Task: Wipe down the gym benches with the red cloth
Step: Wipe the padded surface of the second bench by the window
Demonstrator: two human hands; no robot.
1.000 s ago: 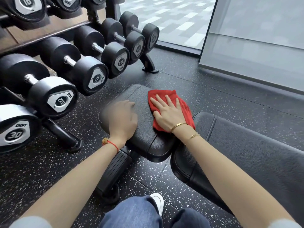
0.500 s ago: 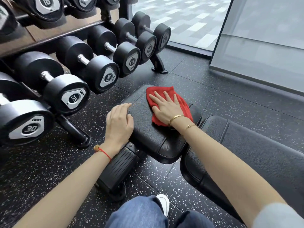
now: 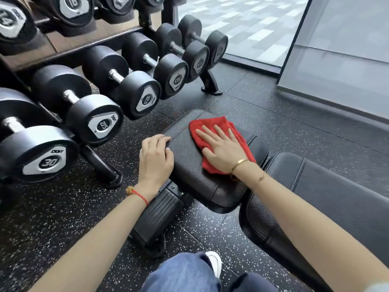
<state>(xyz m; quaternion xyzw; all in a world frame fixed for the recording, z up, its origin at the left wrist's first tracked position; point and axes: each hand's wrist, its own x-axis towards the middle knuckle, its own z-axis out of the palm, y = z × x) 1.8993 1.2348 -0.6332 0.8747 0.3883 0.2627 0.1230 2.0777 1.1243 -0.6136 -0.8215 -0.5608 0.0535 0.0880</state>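
Note:
A black padded bench seat (image 3: 193, 180) lies in the middle of the view, with the longer back pad (image 3: 328, 194) to its right. The red cloth (image 3: 210, 127) is spread on the seat's far part. My right hand (image 3: 223, 148) presses flat on the cloth with straight, spread fingers. My left hand (image 3: 154, 159) rests on the seat's left edge, its fingers bent over the rim.
A dumbbell rack (image 3: 101, 163) with several black dumbbells (image 3: 94, 121) stands close on the left. The floor (image 3: 263, 114) is black speckled rubber. A glass wall and grey panel (image 3: 341, 66) close off the far right. My knees and a white shoe (image 3: 214, 262) show at the bottom.
My right hand and the red cloth have slid a little across the seat toward its far right part. The left hand stays on the seat's left edge. The view has shifted right.

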